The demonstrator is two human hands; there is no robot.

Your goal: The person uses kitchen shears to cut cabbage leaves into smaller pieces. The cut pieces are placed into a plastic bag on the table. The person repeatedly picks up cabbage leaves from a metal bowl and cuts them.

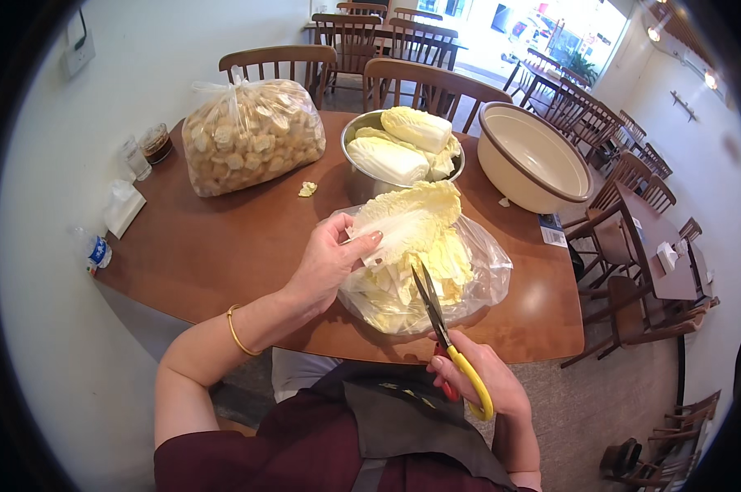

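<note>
Between the thumb and fingers of my left hand [330,261] is a napa cabbage leaf [410,215], raised over a clear plastic bag [490,277]. Cut cabbage pieces [444,264] lie on the bag. My right hand [487,375] grips scissors [435,307] with one yellow and one red handle; their blades point up at the cut pieces, slightly parted, below the leaf and apart from it. Behind the leaf stands a metal bowl [344,147] holding several napa cabbages [389,161].
A tied bag of light brown puffed pieces [254,135] stands back left on the wooden table [235,246]. A large beige basin [533,157] is back right. Two glasses [155,144], a tissue pack [124,209] and a plastic bottle [99,251] line the left edge by the wall.
</note>
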